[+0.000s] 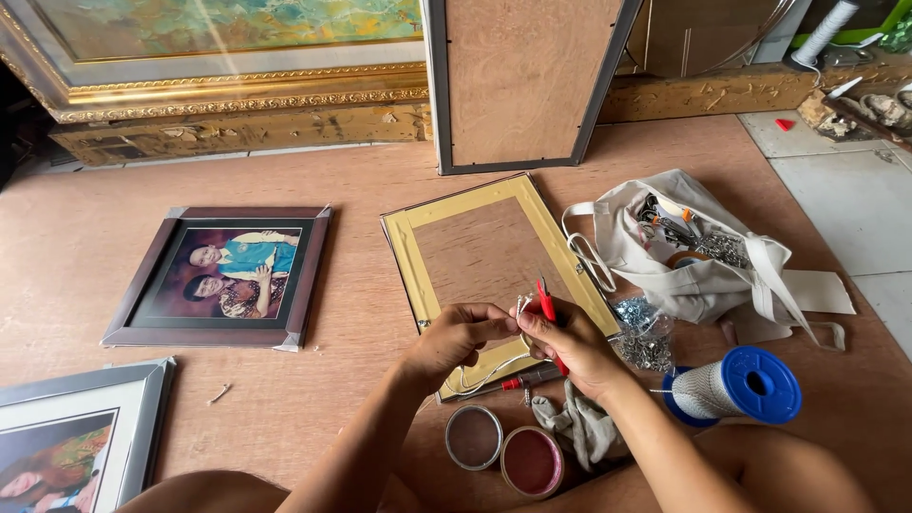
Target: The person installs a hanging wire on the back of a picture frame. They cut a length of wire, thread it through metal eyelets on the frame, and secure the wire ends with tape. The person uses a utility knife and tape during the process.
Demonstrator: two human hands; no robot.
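I see both forearms reaching forward from the bottom edge, wrists bent so the hands meet over the lower edge of the yellow frame (484, 256), which lies face down on the wooden floor (361, 180). My left hand (459, 335) is curled, thumb and fingertips pinched on a thin white string (484, 378) that loops down over the frame's lower rail. My right hand (570, 344) is clenched around red snips (547, 306), their tips pointing up beside the left fingertips; the two hands touch. Just below the hands lie two round tins (503, 449) and a grey rag (579, 425). Beside the right forearm sits a blue spool (736, 385) of string, and a small bag of metal hooks (644, 337) lies near the right hand. A white tote (693, 261) with tools lies further right. A dark framed photo (223, 275) rests well apart to the left, another grey frame (85, 432) at the lower left corner
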